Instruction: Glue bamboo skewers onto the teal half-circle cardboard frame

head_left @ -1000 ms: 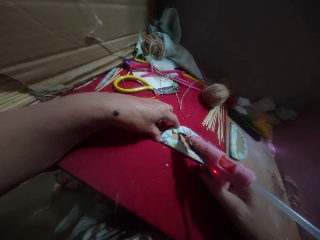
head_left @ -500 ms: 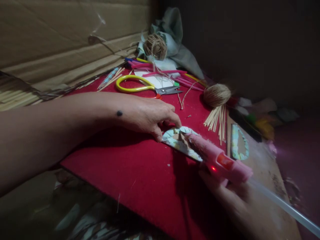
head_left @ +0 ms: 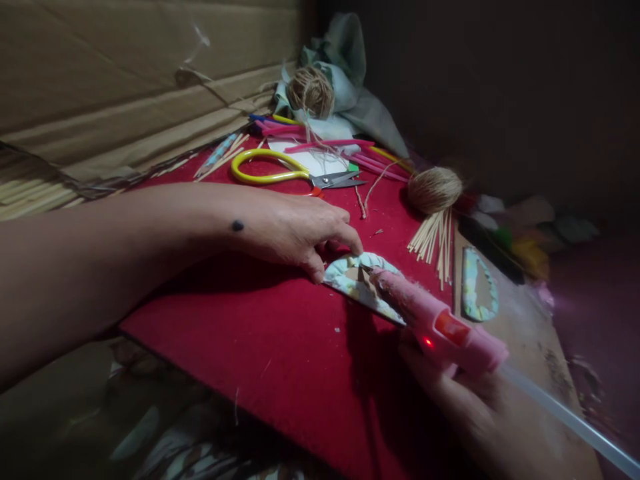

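A left hand [head_left: 305, 230] steadies a half-round, cloth-edged piece [head_left: 356, 287] on a red board [head_left: 270, 360], its thumb at the left corner and forefinger on the curved rim. The two digits stand apart; whether they pinch the piece or merely rest against it is impossible to tell. The right hand [head_left: 465, 407], partly hidden, is clamped around a pink glue gun [head_left: 423, 303], a red light aglow on its side and a clear glue stick [head_left: 570, 413] jutting from the rear. The gun's dark nozzle [head_left: 367, 269] points into the piece's bare brown middle, close to the gathered cloth; contact cannot be made out.

The forefinger looks most at risk: a slip of the gun toward the rim could bring a nozzle that is probably hot, or fresh glue, onto the skin. Too hard a squeeze could flood the cloth and stain it, while a light hold might let the piece skid under the nozzle. Glue running past the straight edge could bond the piece to the board.

Yellow-handled scissors [head_left: 303, 173] lie beyond the left wrist, and a matching piece [head_left: 469, 288] sits at right, well apart from the gun.
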A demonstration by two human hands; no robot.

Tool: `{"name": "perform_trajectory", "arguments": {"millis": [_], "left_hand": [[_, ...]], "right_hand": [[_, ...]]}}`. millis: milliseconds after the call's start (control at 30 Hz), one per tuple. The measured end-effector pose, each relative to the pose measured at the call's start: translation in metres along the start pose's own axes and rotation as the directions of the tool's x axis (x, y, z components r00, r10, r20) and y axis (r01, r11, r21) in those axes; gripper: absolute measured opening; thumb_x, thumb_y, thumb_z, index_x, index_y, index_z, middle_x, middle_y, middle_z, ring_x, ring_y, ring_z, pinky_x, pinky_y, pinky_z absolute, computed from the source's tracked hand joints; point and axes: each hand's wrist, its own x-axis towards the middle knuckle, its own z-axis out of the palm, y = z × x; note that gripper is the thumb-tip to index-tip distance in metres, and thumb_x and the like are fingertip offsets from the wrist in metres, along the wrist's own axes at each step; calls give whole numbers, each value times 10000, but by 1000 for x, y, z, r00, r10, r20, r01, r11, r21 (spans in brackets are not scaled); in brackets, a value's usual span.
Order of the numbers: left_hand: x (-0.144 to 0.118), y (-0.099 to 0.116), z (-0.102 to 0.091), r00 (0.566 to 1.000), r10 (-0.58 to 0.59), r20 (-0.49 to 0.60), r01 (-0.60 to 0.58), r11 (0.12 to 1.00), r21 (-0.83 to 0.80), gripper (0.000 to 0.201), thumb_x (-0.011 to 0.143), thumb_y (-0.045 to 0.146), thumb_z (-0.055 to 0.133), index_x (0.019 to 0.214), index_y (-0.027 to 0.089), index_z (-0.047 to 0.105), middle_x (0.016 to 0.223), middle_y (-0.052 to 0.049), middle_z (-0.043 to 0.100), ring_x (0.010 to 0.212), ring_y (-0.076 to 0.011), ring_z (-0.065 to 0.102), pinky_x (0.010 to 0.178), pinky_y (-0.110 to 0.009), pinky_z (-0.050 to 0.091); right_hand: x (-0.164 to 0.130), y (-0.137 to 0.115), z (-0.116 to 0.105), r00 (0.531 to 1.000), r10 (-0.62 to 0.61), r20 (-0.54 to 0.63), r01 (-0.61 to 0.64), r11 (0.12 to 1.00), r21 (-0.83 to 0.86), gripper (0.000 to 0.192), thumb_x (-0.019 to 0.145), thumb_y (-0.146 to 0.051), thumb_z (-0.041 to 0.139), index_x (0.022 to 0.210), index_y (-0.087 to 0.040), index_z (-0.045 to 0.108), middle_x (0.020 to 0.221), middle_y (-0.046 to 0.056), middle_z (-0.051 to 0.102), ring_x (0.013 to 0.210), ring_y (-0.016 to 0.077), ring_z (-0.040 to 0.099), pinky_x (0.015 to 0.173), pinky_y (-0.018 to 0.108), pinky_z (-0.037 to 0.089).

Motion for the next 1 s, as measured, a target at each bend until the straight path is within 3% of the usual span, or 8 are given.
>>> {"name": "perform_trajectory", "arguments": {"millis": [300,600,833,1000], "left_hand": [[1,2,-1,1000,-7,4,7,1000,6,384,786,227,699,1163,278,647,997,0,611,822,-142,549,770,-241,389],[1,5,-3,1000,-22,8,21,1000,23,361,787,217,687,1145,253,658,981,-8,600,834,-141,541,768,-226,395],[1,6,-3,1000,-11,13,11,1000,29,364,794,214,677,1154,252,648,980,-4,604,832,-133,540,780,-219,398],[0,6,-4,999,-31,25,31,1000,-1,361,795,208,687,1153,250,658,994,-13,609,838,-148,550,804,-247,397]], "right_hand": [[-7,7,-3,995,103,17,-102,994,-37,528,893,-221,592,1405,-341,537,1377,-16,611,1255,302,584,998,363,550],[-9,8,-4,994,105,18,-104,994,-27,482,904,-256,597,1367,-384,561,1329,-26,640,1231,276,600,1002,379,544],[-22,18,1,997,78,-21,-78,997,25,300,952,-349,572,1214,-207,603,1268,91,602,1059,218,622,885,422,542],[-18,14,3,997,67,-40,-65,997,40,347,951,-299,554,1294,-329,599,1305,31,632,1130,271,630,926,414,559]]}}
